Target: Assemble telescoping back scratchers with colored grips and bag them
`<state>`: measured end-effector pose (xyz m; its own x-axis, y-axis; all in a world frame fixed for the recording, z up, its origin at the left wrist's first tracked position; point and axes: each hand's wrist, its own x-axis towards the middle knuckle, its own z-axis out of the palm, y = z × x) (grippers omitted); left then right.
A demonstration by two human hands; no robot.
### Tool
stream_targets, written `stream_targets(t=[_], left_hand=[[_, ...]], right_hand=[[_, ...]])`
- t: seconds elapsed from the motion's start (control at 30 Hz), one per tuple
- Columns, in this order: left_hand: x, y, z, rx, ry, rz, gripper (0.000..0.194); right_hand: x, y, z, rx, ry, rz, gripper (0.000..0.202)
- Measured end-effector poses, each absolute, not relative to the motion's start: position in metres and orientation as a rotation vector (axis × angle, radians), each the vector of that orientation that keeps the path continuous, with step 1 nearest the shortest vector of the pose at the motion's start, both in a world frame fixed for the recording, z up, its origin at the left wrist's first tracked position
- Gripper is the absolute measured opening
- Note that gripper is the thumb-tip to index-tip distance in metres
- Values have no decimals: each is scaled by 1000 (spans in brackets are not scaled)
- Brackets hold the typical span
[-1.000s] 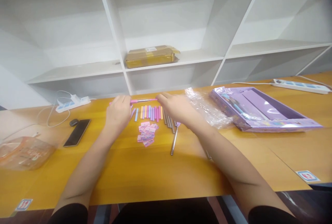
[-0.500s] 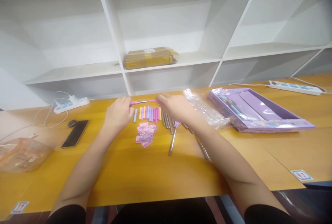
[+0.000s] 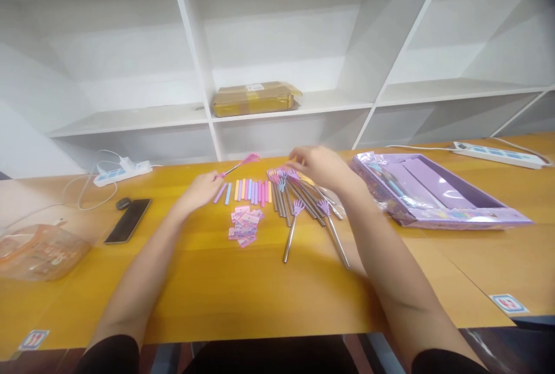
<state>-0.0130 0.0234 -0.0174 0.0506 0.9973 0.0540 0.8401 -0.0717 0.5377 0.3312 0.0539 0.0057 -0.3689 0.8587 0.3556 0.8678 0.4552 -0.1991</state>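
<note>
My left hand (image 3: pixel 203 191) is closed on a pink-handled back scratcher (image 3: pixel 235 167), whose pink head points up and to the right. Below it lies a row of coloured handle tubes (image 3: pixel 252 191) in pink, purple, blue and orange. My right hand (image 3: pixel 318 165) hovers over the hand-shaped heads of a pile of metal back scratchers (image 3: pixel 299 192); its fingers are bent and apart, with nothing seen in them. Nearer to me, two purple-headed back scratchers (image 3: pixel 290 238) lie separately. Small pink printed cards (image 3: pixel 245 226) are heaped below the tubes.
On the right is a purple open box (image 3: pixel 433 189) with plastic wrap. A phone (image 3: pixel 129 221), an orange-tinted plastic bag (image 3: pixel 39 250) and a power strip (image 3: pixel 122 173) occupy the left. A taped carton (image 3: pixel 254 99) sits on the white shelf (image 3: pixel 338 99) behind.
My right hand has let go of the pink back scratcher's head and moved right over the pile. My left hand keeps the handle, with the head now tilted upward.
</note>
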Motion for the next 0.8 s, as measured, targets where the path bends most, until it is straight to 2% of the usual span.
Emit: stream_targets(t=[0.13, 0.3, 0.43, 0.53, 0.63, 0.8], left_hand=[[-24, 30, -23, 1814, 1539, 544, 36], [-16, 25, -21, 1468, 1066, 576, 33], [-9, 20, -17, 1369, 976, 642, 34], [-8, 17, -15, 1347, 958, 637, 36], [-7, 15, -15, 1304, 946, 632, 33], [-5, 16, -17, 1264, 957, 628, 27]], right_hand=[[372, 102, -22, -2070, -2147, -93, 46], [412, 143, -64, -2374, -2086, 60, 61], [432, 159, -86, -2450, -2109, 187, 56], [442, 169, -92, -2426, -2106, 145, 58], [449, 175, -92, -2387, -2085, 79, 59], [459, 173, -83, -2371, -2015, 27, 48]])
